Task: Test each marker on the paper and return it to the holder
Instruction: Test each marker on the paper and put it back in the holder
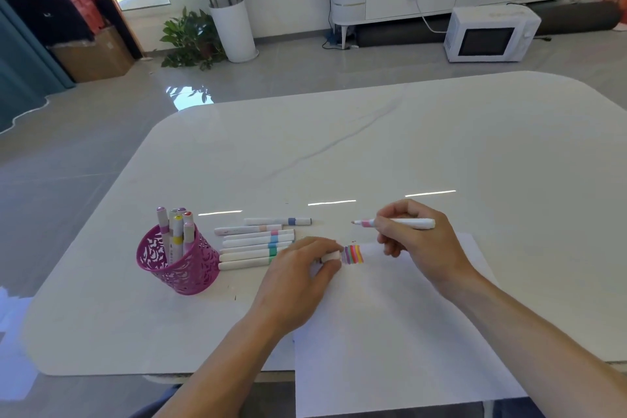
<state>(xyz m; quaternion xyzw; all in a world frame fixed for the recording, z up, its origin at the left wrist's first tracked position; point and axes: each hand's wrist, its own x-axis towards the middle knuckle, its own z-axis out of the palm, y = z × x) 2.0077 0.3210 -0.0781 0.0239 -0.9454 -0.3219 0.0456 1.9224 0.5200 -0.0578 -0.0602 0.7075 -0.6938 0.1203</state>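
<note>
**A:** Where does the holder stand?

**B:** The pink cut-out holder (179, 268) is on the white table (339, 146), toward its near left corner. A handful of upright markers (176, 227) sit inside it, caps up.

**A:** And the marker being used?

**B:** Off to the right of the holder, well apart from it. The right hand (417, 237) has thumb and fingers curled tight round the white barrel of an uncapped marker (403, 223). It lies almost level, with the bare tip pointing back toward the holder. The tip is not on the coloured marks but a little beyond them.

**A:** What about the other hand?

**B:** The left hand (302, 268) is between the holder and the right hand, knuckles up. Its fingertips pinch a small white cap (330, 256).

**A:** Where's the paper?

**B:** The white paper (390, 332) lies to the right of the holder and runs past the table's near edge. A short band of strokes (353, 254) in purple, pink, orange and yellow sits on the corner nearest the holder, just beside the cap.

**A:** Anything close to the holder?

**B:** A row of capped markers (254, 244) lies flat just to its right, side by side, with the coloured bands at the ends away from it. The left hand hides the ends of the nearest ones.

**A:** Farther off?

**B:** Well beyond the holder, on the floor, are a plant in a tall white pot (234, 30) and a white microwave (488, 34).
</note>
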